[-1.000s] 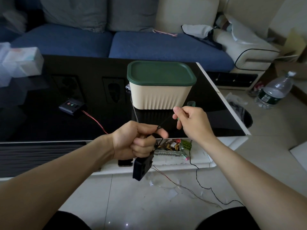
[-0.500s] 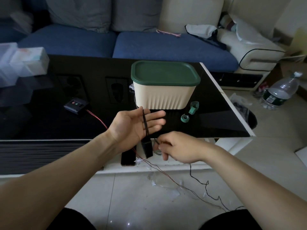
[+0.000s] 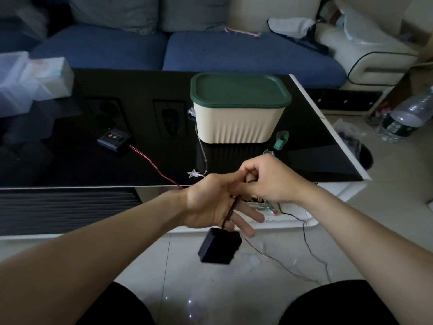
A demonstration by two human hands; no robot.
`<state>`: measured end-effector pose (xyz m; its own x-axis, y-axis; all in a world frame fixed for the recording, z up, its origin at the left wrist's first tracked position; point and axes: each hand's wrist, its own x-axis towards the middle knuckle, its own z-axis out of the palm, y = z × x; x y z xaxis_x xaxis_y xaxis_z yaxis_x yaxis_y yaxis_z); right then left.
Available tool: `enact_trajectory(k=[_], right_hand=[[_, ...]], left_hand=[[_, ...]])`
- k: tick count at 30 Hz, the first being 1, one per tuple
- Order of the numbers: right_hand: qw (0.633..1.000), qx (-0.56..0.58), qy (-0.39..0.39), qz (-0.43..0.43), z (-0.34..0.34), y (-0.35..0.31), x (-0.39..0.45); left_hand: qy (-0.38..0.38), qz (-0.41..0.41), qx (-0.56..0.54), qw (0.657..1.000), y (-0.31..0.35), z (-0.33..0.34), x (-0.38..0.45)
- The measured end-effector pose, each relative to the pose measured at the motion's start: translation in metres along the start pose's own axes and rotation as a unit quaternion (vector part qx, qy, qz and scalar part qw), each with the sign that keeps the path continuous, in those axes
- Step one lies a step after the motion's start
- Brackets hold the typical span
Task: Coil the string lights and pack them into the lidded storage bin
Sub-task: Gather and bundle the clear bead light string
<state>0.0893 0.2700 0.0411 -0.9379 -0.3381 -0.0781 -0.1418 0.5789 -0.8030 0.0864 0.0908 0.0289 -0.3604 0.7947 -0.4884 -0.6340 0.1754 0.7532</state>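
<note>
Both hands meet just in front of the table's near edge. My left hand [image 3: 212, 205] is held palm-open with fingers spread, dark wire [image 3: 230, 211] looped across it, and a black battery box [image 3: 219, 248] dangles below on that wire. My right hand [image 3: 266, 178] is closed in a pinch on the wire beside the left fingers; how many turns sit on the left hand is hard to make out, perhaps only a few.

The string lights are mostly uncoiled, I judge: a clear star light [image 3: 193, 174] lies on the black glass table [image 3: 93, 160], a thin strand [image 3: 202, 146] runs back beside the storage bin [image 3: 239, 124], and more wire trails across the floor [image 3: 293, 275]. The bin's green lid [image 3: 240, 92] is on.

Risks from here: the swinging box could drag the loops off my open fingers, and the loose floor wire could tangle, or the table strand catch on the bin, as I pull.

Nearby on the table are a small black controller [image 3: 113, 138] with a red lead [image 3: 152, 164], green tape rolls [image 3: 281, 138] beside the bin, and clear boxes [image 3: 30, 78] at far left. A water bottle [image 3: 406, 117] stands on the floor to the right.
</note>
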Motion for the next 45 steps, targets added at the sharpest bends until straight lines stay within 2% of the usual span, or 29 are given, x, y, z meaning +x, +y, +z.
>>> enact_trajectory(k=[5, 8, 14, 19, 22, 26, 30, 32, 37, 41, 45], right_hand=[[0.996, 0.087, -0.032, -0.005, -0.010, 0.014, -0.001], [0.995, 0.098, -0.008, -0.021, -0.009, 0.019, 0.000], [0.999, 0.047, 0.016, -0.008, -0.013, 0.025, 0.003], [0.997, -0.023, 0.071, -0.010, -0.009, 0.024, 0.005], [0.997, -0.045, 0.067, 0.012, -0.008, 0.025, 0.006], [0.995, -0.029, 0.082, 0.048, -0.006, 0.025, 0.006], [0.991, -0.042, 0.045, 0.116, -0.006, 0.025, 0.007], [0.990, -0.046, 0.021, 0.133, -0.005, 0.025, 0.006], [0.988, -0.069, -0.076, 0.115, 0.014, 0.004, 0.001], [0.983, -0.097, -0.134, 0.081, 0.031, -0.013, -0.003], [0.978, -0.123, -0.162, 0.036, 0.041, -0.020, -0.007]], left_hand=[[0.028, 0.017, 0.035, 0.999, 0.002, -0.003, 0.001], [0.043, 0.035, 0.041, 0.998, 0.003, -0.004, 0.001], [0.055, 0.048, -0.026, 0.997, 0.008, -0.009, -0.006], [0.101, 0.050, -0.080, 0.990, 0.013, -0.015, -0.009], [0.127, 0.100, -0.112, 0.981, 0.015, -0.016, -0.010], [0.185, 0.191, -0.159, 0.951, 0.022, -0.019, -0.013], [0.252, 0.238, -0.188, 0.919, 0.025, -0.025, -0.013], [0.248, 0.257, -0.201, 0.912, 0.026, -0.027, -0.015], [0.184, 0.274, -0.166, 0.929, 0.027, -0.022, -0.016], [0.200, 0.265, -0.094, 0.938, 0.022, -0.010, -0.011], [0.207, 0.223, -0.104, 0.947, 0.015, -0.008, -0.005]])
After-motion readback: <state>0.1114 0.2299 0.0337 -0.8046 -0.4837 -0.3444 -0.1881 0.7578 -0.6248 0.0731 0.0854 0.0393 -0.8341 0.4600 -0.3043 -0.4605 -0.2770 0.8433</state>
